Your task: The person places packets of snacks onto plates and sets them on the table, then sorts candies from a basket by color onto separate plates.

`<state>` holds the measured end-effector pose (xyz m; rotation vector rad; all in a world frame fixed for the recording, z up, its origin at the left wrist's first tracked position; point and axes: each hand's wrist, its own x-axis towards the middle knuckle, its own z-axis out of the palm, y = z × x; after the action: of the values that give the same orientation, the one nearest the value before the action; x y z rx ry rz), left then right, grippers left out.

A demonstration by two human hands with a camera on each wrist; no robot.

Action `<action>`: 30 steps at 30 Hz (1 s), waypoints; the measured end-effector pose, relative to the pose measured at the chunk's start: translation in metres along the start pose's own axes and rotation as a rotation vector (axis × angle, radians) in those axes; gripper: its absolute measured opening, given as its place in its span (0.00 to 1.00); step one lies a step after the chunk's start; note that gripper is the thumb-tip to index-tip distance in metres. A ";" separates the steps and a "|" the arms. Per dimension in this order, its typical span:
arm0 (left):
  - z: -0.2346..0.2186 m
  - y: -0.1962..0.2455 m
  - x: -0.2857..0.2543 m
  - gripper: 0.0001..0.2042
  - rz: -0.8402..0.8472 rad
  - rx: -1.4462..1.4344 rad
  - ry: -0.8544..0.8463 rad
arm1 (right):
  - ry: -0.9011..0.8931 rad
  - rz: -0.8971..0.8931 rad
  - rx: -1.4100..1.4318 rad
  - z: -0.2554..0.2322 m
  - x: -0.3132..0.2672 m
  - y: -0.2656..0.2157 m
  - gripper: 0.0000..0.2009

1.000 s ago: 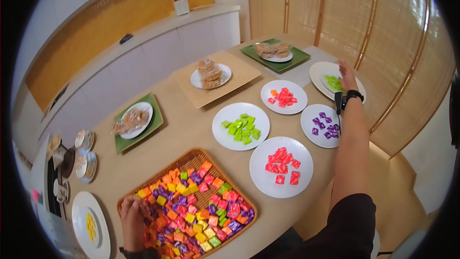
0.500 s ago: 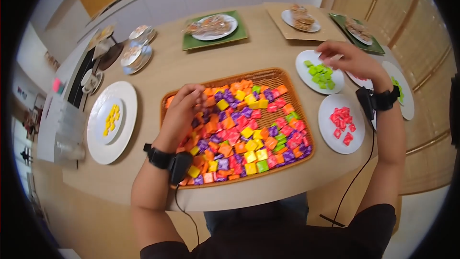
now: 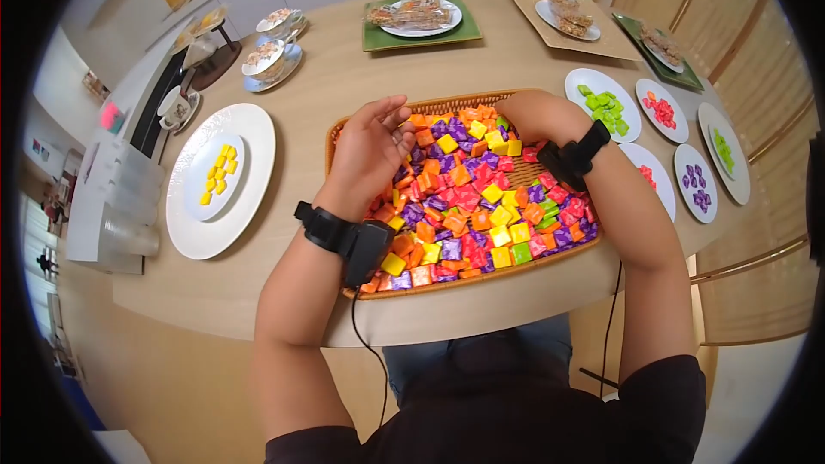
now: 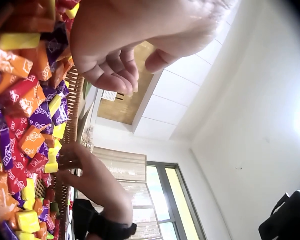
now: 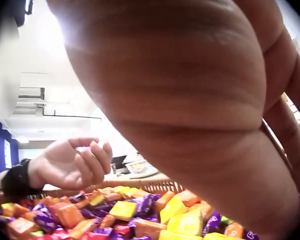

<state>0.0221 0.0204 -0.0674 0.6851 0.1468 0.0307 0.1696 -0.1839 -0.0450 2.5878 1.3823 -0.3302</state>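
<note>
A wicker basket (image 3: pixel 339 133) full of wrapped candies (image 3: pixel 464 198) in orange, yellow, red, purple and green sits in front of the person. Above its left rear part is my left hand (image 3: pixel 369 150), palm turned inward, fingers loosely curled with nothing between them; the left wrist view shows the same hand (image 4: pixel 122 47). My right hand (image 3: pixel 541 116) is over the basket's rear right edge, fingertips down by the candies and hidden from above. From the left wrist view, that hand (image 4: pixel 97 182) has thumb and fingers apart beside the candies, with no candy visible in its grasp.
At the right are plates with green (image 3: pixel 632 129), red (image 3: pixel 675 133), purple (image 3: pixel 705 213) and green candies. A small plate of yellow candies (image 3: pixel 206 206) rests on a large plate (image 3: pixel 193 241) at the left. Cups and trays of wrapped snacks (image 3: pixel 421 13) stand behind.
My right hand has come back left from the plate of green candies at the far right to the basket. The head view has turned left, and my left hand stays by the basket's left part.
</note>
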 end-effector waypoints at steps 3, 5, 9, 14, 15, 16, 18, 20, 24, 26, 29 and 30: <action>0.001 0.001 0.000 0.11 0.009 -0.008 0.011 | -0.080 -0.040 0.101 -0.021 0.001 -0.014 0.13; 0.002 0.000 0.000 0.11 0.028 -0.014 0.023 | -0.076 -0.088 0.176 -0.034 -0.001 -0.028 0.12; 0.000 -0.001 -0.001 0.10 0.063 0.006 0.056 | 0.252 -0.266 0.541 -0.039 -0.003 -0.047 0.09; 0.003 -0.003 -0.003 0.09 0.052 0.032 0.078 | 0.320 -0.277 0.565 -0.030 -0.002 -0.047 0.06; -0.002 -0.004 -0.001 0.09 0.047 0.012 0.054 | 0.331 -0.206 0.704 -0.034 -0.005 -0.047 0.05; -0.003 -0.005 0.000 0.09 0.058 0.003 0.058 | 0.324 -0.216 0.696 -0.033 -0.004 -0.049 0.05; -0.001 -0.005 -0.001 0.12 -0.016 -0.002 0.002 | 0.670 -0.263 0.896 -0.032 -0.002 -0.054 0.05; 0.009 -0.004 -0.005 0.13 -0.100 -0.046 -0.014 | 0.655 -0.320 0.952 -0.030 -0.003 -0.061 0.07; 0.010 0.000 -0.006 0.17 -0.230 -0.211 -0.169 | 0.658 -0.451 1.168 -0.024 0.002 -0.064 0.10; 0.008 0.000 -0.006 0.15 -0.183 -0.227 -0.049 | 0.639 -0.351 1.037 -0.019 0.005 -0.059 0.12; 0.000 0.001 -0.004 0.11 -0.078 -0.207 0.016 | 0.449 -0.368 0.652 -0.013 0.001 -0.058 0.15; 0.004 0.002 -0.005 0.09 -0.052 -0.200 0.065 | 0.453 -0.368 0.661 -0.009 0.001 -0.057 0.15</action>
<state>0.0179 0.0189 -0.0627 0.4803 0.2213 0.0177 0.1235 -0.1497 -0.0405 3.0333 2.2417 -0.3007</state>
